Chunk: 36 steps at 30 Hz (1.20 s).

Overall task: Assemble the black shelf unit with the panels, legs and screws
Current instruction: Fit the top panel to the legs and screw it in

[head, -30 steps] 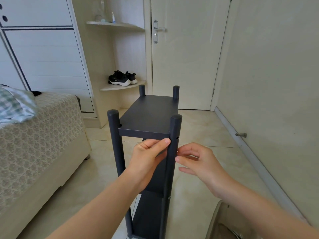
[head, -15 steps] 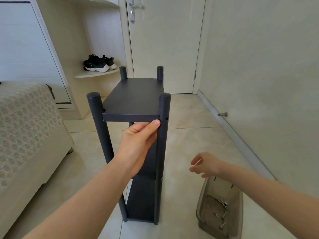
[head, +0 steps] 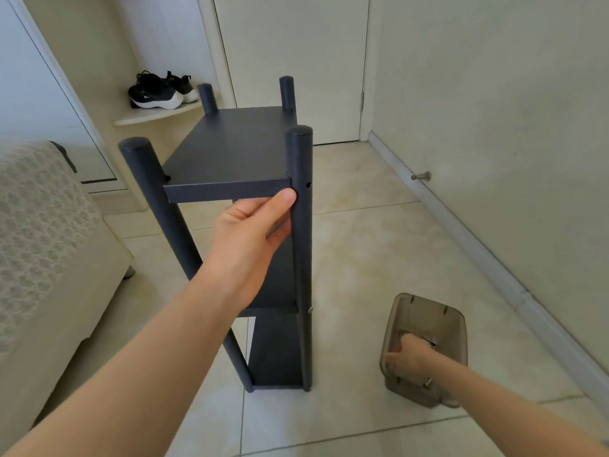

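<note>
The black shelf unit (head: 280,351) stands upright on the tiled floor (head: 362,252), in the middle of the view, between the bed (head: 49,225) on the left and the wall (head: 494,110) on the right.

1. Our left hand (head: 250,232) grips the near edge of the top panel (head: 230,143). The thumb (head: 283,196) presses flat on the panel's near face, touching the near right leg (head: 301,258). The other fingers curl under the panel.
2. An open screw hole (head: 308,185) shows in the near right leg, level with the top panel and just right of the thumb.
3. A screw head (head: 309,310) sits lower in the same leg, level with the middle panel (head: 280,278).
4. The near left leg (head: 164,206) and the two far legs (head: 207,97) rise above the top panel.

Our right hand (head: 412,356) reaches down into the clear plastic container (head: 425,311), which rests on the floor near us, to the right of the unit and apart from it. The fingers lie among the screws (head: 427,383) inside; we cannot tell whether they pinch one or lie spread, as this area is blurred.

A pair of black shoes (head: 158,92) sits on a low corner shelf at far left, and a closed door (head: 296,44) stands beyond the unit.
</note>
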Motion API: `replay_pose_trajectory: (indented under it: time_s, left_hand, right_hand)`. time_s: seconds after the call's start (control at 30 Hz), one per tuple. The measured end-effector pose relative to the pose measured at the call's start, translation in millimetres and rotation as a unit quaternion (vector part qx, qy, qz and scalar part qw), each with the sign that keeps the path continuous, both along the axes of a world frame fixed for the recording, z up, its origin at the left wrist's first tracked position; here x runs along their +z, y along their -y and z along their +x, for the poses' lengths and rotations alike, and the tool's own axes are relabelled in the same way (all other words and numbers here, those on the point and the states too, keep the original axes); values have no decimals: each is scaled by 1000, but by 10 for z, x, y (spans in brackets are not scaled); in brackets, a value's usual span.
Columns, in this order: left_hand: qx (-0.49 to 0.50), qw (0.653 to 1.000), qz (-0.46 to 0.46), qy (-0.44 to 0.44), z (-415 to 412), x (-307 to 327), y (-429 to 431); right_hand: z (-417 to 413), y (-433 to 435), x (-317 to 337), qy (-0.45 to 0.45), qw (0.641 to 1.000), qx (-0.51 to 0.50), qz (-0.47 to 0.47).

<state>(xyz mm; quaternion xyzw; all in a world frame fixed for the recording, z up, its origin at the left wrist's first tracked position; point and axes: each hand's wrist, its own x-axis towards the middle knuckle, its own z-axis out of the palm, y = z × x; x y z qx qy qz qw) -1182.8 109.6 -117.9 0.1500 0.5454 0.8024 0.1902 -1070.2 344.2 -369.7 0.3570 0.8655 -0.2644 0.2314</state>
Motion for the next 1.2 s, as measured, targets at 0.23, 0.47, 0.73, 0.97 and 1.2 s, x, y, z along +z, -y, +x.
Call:
replay_pose_trajectory:
  time_s: [0.23,0.47,0.73,0.97,1.2]
  left_hand:
    - [-7,1000,2,-13,3,-17,-19]
    - [-5,1000,-1,-20,11,-17,-16]
    - [-5,1000,-3,-27,22,-8,-13]
    - [-10,999,-6,-35,33,2,-6]
    - [-12,999,-12,-39,36,0,-2]
  right_hand:
    - [7,58,-183,26,997,74,-9]
    - [100,220,-327,-8,994,112,1]
    - [148,498,-390,-39,979,194,-54]
    - [97,660,-436,-12,963,240,-118]
    - [-24,389,-517,-25,985,163,-56]
